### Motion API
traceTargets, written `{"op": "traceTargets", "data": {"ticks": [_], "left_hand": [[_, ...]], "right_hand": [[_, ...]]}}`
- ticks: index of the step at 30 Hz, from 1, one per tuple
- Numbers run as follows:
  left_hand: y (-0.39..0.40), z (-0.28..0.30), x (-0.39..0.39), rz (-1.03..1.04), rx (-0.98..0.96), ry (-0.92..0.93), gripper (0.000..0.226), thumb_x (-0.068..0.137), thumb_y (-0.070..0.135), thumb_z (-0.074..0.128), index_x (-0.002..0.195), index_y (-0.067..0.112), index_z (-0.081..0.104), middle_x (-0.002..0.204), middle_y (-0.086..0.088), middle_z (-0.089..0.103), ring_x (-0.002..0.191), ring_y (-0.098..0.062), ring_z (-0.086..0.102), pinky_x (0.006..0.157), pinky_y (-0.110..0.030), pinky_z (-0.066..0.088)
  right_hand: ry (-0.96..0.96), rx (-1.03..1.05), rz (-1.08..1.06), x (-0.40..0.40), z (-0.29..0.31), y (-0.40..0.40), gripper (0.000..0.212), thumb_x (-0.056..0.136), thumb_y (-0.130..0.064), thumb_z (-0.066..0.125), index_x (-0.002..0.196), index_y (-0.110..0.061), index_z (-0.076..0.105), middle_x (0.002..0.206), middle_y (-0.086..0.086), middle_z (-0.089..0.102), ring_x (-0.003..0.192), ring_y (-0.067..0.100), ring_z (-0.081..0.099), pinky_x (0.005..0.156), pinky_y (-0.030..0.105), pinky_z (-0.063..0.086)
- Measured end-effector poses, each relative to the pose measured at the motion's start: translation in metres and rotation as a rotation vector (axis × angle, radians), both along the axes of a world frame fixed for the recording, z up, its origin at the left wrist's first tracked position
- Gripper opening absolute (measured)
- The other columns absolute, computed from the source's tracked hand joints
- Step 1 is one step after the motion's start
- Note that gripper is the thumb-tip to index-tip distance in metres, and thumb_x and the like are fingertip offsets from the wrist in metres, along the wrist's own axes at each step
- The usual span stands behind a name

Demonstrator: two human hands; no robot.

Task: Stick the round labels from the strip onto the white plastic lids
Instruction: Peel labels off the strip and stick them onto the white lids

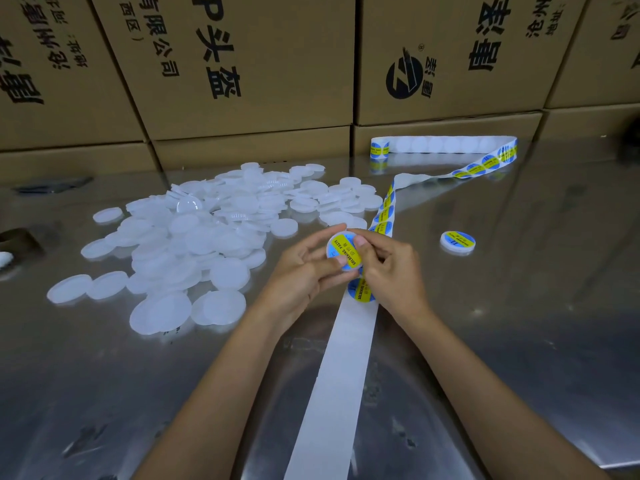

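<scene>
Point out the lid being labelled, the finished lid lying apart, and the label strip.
Lid being labelled (341,252), head view: on its yellow label band.
Finished lid (457,241), head view: middle of its labelled top.
Label strip (341,368), head view: bare backing paper between the forearms.

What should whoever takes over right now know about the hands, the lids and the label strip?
Left hand holds a white lid by its rim, above the strip.
Right hand pinches the same lid, thumb pressing the round label onto it.
Label strip runs across the metal table; the near part is bare backing, and labels remain farther along.
Done: one labelled lid sits to the right.
Left: finish pressing this label, then work through the pile of bare lids on the left.
</scene>
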State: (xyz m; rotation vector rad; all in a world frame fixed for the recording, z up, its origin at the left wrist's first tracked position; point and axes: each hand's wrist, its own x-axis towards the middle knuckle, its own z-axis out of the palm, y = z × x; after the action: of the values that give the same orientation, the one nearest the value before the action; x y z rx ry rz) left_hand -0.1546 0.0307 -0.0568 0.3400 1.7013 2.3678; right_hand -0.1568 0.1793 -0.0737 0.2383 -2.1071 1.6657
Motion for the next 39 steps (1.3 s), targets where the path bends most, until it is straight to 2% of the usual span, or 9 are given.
{"op": "traceTargets", "data": {"ticks": [6,9,12,15,22,28,30,34,39], "left_hand": [[-0.001,0.001,0.001,0.241,-0.034,-0.007,0.030,0.083,0.000,0.076,0.110,0.013,0.074,0.100,-0.013,0.077,0.090,-0.029,0.076,0.070,-0.033,0.062],[-0.002,0.000,0.001,0.326,-0.035,-0.033,0.019,0.085,0.010,0.078,0.103,0.014,0.076,0.093,-0.010,0.078,0.084,-0.024,0.076,0.062,-0.028,0.060],[-0.001,-0.001,0.001,0.323,-0.017,-0.059,0.015,0.089,0.021,0.074,0.103,0.014,0.077,0.094,-0.012,0.077,0.077,-0.022,0.075,0.060,-0.028,0.059],[-0.001,-0.001,0.001,0.241,-0.018,-0.056,0.019,0.096,0.025,0.064,0.110,0.016,0.075,0.100,-0.013,0.077,0.084,-0.022,0.076,0.065,-0.029,0.060],[0.002,-0.003,-0.002,0.029,0.078,-0.061,0.037,0.101,-0.005,0.048,0.133,0.009,0.060,0.123,-0.012,0.071,0.111,-0.024,0.070,0.082,-0.028,0.059],[0.002,-0.005,-0.002,0.057,0.044,-0.091,0.057,0.095,-0.012,0.049,0.141,0.020,0.054,0.130,-0.011,0.066,0.109,-0.035,0.070,0.083,-0.040,0.061],[-0.001,-0.004,-0.002,0.112,0.018,-0.094,0.051,0.096,-0.008,0.050,0.138,0.020,0.057,0.128,-0.010,0.068,0.108,-0.032,0.071,0.079,-0.038,0.061],[-0.006,-0.002,-0.003,0.169,0.004,-0.088,0.041,0.098,-0.002,0.052,0.131,0.020,0.062,0.119,-0.006,0.073,0.106,-0.030,0.072,0.075,-0.035,0.062],[-0.006,-0.003,-0.004,0.198,-0.043,-0.098,0.037,0.098,0.000,0.053,0.126,0.021,0.065,0.116,-0.006,0.074,0.103,-0.028,0.073,0.075,-0.035,0.062]], "right_hand": [[-0.003,0.038,0.110,0.004,-0.001,-0.003,0.026,0.101,-0.017,0.051,0.113,-0.024,0.073,0.072,-0.003,0.067,0.065,0.015,0.057,0.064,0.032,0.050],[-0.004,0.157,0.141,0.004,-0.004,-0.007,0.031,0.092,-0.032,0.067,0.122,-0.030,0.067,0.058,-0.005,0.038,0.054,0.008,0.037,0.056,0.021,0.036],[0.010,0.166,0.085,0.005,-0.004,-0.009,0.037,0.079,-0.034,0.081,0.113,-0.035,0.068,0.055,-0.008,0.035,0.052,0.006,0.035,0.054,0.016,0.032],[0.012,0.140,0.032,0.005,-0.002,-0.008,0.028,0.076,-0.036,0.081,0.096,-0.046,0.065,0.050,0.003,0.045,0.048,0.006,0.040,0.051,0.024,0.037],[-0.075,-0.031,-0.038,0.001,-0.001,0.001,0.005,0.093,-0.028,0.067,0.092,-0.033,0.070,0.058,0.024,0.056,0.053,0.016,0.047,0.059,0.040,0.051],[-0.153,-0.193,-0.268,-0.015,0.001,0.031,0.009,0.094,-0.019,0.064,0.098,-0.015,0.072,0.043,-0.005,0.059,0.036,0.003,0.051,0.047,0.016,0.043],[-0.152,-0.161,-0.401,-0.021,0.002,0.051,0.016,0.096,-0.017,0.059,0.104,-0.013,0.072,0.054,-0.003,0.064,0.044,0.003,0.058,0.051,0.015,0.045],[-0.312,0.094,-0.763,-0.026,-0.002,0.093,0.032,0.095,-0.025,0.054,0.122,-0.019,0.069,0.111,0.018,0.070,0.107,0.039,0.061,0.087,0.041,0.048],[-0.497,0.303,-0.780,-0.029,-0.005,0.107,0.028,0.094,-0.017,0.047,0.115,-0.009,0.063,0.111,0.019,0.066,0.110,0.040,0.057,0.100,0.042,0.030]]}}
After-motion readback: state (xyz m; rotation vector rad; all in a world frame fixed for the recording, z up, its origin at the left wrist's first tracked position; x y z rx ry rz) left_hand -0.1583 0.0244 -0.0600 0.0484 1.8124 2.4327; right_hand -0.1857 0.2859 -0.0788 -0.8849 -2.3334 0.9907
